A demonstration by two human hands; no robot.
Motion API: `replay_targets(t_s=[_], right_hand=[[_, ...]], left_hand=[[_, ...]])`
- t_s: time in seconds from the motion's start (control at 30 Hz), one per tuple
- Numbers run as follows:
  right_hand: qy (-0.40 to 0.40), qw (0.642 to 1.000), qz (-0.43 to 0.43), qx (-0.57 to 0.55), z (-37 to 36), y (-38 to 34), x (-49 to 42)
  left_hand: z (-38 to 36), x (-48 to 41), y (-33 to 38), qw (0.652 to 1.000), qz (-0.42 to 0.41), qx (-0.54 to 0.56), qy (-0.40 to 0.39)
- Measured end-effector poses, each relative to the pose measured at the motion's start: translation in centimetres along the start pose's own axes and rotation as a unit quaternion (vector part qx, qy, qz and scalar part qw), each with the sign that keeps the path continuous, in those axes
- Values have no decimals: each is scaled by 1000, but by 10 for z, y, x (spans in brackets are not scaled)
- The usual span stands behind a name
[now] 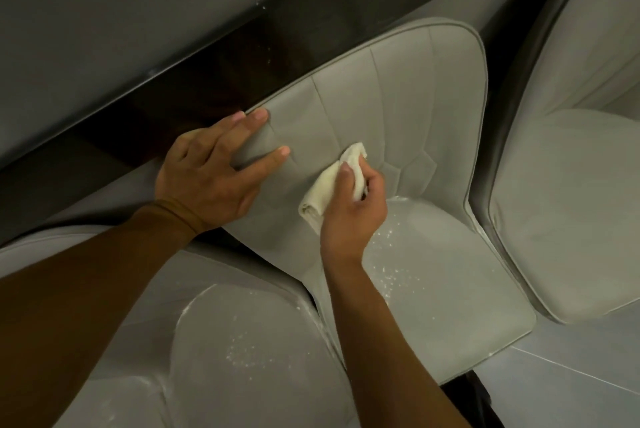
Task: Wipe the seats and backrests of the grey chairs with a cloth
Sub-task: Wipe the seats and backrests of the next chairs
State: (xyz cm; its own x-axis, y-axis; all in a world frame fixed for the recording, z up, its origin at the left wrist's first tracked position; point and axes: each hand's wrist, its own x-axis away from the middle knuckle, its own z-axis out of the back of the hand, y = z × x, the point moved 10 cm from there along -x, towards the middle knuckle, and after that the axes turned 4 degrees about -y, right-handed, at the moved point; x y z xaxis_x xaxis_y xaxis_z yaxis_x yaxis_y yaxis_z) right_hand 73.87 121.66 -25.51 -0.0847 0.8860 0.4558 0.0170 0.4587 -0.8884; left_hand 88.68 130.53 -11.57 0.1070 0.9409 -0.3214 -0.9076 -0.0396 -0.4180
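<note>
The right hand [353, 216] holds a rolled cream cloth [320, 197] in curled fingers against the padded, stitched grey backrest [415, 109]. The left hand [207, 175] grips the backrest's rounded edge between fingers and thumb.

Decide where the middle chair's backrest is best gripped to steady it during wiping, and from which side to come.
Grip the backrest by its left side edge, coming from the left. The edge is a free, padded rim a hand can wrap, as the left hand does now; that probably leaves the front panel clear for the right hand and its cloth.
</note>
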Motion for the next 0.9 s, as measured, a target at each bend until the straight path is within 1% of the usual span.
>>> replay_targets(t_s=[0.07, 0.1, 0.17, 0.23, 0.27, 0.3, 0.33, 0.37, 0.4, 0.5, 0.57, 0.63, 0.7, 0.77, 0.83, 0.9], right_hand=[[47, 999, -8, -13, 6, 7, -9], [65, 997, -33, -10, 8, 18, -17], [96, 990, -106, 11, 15, 47, -34], [130, 970, -203, 22, 31, 81, -46], [130, 960, -248, 9, 38, 96, -51], [112, 954, -277, -18, 39, 104, -57], [98, 951, -289, -47, 38, 105, -62], [101, 951, -284, -71, 40, 102, -67], [111, 956, -259, -86, 42, 93, -73], [111, 980, -136, -89, 42, 50, -76], [112, 987, -58, -99, 46, 23, -71], [127, 989, -17, -80, 50, 10, -72], [150, 987, -47, -32, 56, 28, -79], [172, 976, -136, -9, 64, 62, -80], [174, 961, -212, -29, 68, 89, -79], [175, 961, -207, -59, 67, 81, -87]], left_hand=[[0, 1, 0, 1000, 2, 0, 1], [0, 1, 1, 1000, 2, -1, 1], [0, 2, 2, 1000, -2, 3, 5], [1, 3, 0, 1000, -6, 10, 12], [1, 4, -1, 1000, -7, 11, 14], [0, 5, -1, 1000, -7, 10, 16], [-1, 6, -1, 1000, -7, 7, 18], [-1, 7, 0, 1000, -7, 6, 18], [-2, 7, 0, 1000, -9, 7, 17], [-4, 7, 0, 1000, -11, 15, 12], [-3, 6, 0, 1000, -9, 20, 12], [-2, 5, 0, 1000, -8, 21, 13], [-1, 4, 1, 1000, -12, 23, 17], [-2, 4, 2, 999, -19, 17, 20], [-2, 5, 1, 1000, -20, 14, 18], [-4, 7, 0, 1000, -21, 11, 13]])
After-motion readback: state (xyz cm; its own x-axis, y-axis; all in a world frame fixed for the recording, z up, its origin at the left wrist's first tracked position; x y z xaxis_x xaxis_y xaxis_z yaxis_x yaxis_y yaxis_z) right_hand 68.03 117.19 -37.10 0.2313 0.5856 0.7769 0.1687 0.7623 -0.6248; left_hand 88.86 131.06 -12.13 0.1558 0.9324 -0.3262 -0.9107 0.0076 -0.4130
